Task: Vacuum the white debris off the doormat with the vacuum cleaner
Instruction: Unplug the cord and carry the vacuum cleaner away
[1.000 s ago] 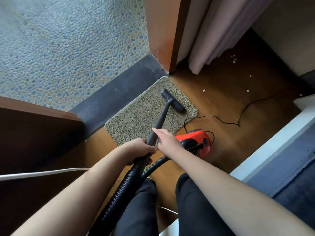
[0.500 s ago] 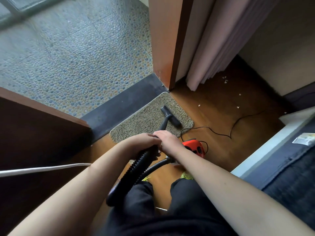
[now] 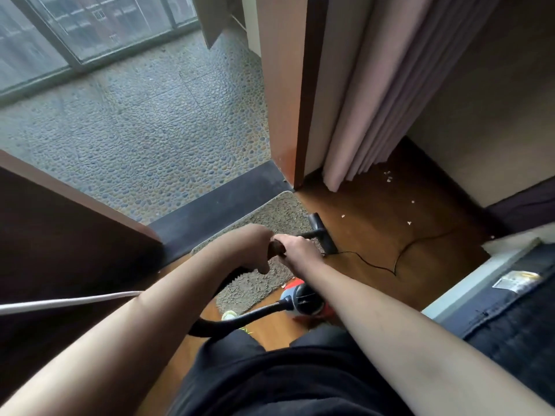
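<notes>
The doormat (image 3: 271, 219) lies flat against the dark threshold (image 3: 216, 210), soft and light enough to ruck under a dragged nozzle. The vacuum cleaner (image 3: 303, 300), small and probably light, sits at its near corner; its ribbed hose (image 3: 240, 321) flexes, so control comes from the stiff wand. Both hands grasp that wand: the left hand (image 3: 249, 246) behind, the right hand (image 3: 297, 247) ahead. The nozzle (image 3: 322, 234) rests at the mat's right edge. The hands hide the wand, and debris on the mat is hard to make out.
</notes>
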Tool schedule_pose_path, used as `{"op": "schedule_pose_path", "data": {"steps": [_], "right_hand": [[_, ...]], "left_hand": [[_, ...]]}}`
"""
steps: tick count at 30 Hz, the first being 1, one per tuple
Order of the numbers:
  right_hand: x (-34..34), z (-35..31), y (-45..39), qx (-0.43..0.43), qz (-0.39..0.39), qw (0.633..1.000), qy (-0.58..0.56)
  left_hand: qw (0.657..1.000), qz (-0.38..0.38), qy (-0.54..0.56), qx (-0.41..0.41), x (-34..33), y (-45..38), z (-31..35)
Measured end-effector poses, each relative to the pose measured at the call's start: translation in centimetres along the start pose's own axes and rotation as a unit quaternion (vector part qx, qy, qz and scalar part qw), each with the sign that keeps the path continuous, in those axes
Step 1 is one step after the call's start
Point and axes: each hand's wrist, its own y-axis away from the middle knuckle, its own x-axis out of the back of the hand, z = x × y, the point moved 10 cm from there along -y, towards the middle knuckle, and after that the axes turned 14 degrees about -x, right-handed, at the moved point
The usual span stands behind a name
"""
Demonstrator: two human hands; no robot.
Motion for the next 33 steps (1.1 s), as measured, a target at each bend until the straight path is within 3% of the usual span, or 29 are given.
{"op": "schedule_pose_path", "data": {"steps": [7, 15, 24, 33], "right_hand": [[3.9, 3.9, -0.3, -0.026, 0.038, 0.998, -0.049], [5.8, 5.5, -2.3, -0.065, 0.084, 0.986, -0.132], [7.2, 5.0, -4.6, -0.090, 0.085, 0.976, -0.180], [6.5, 7.2, -4.2, -0.122, 0.028, 0.968, -0.216]], "left_hand": [[0.986, 0.117, -0.116, -0.038, 4.5, -0.8, 2.4], [0.947, 0.250, -0.173, -0.103, 8.0, -2.6, 1.0], [0.941, 0.267, -0.131, -0.164, 10.0, -5.5, 0.4], [0.947, 0.250, -0.132, -0.155, 8.5, -7.3, 2.9]]}}
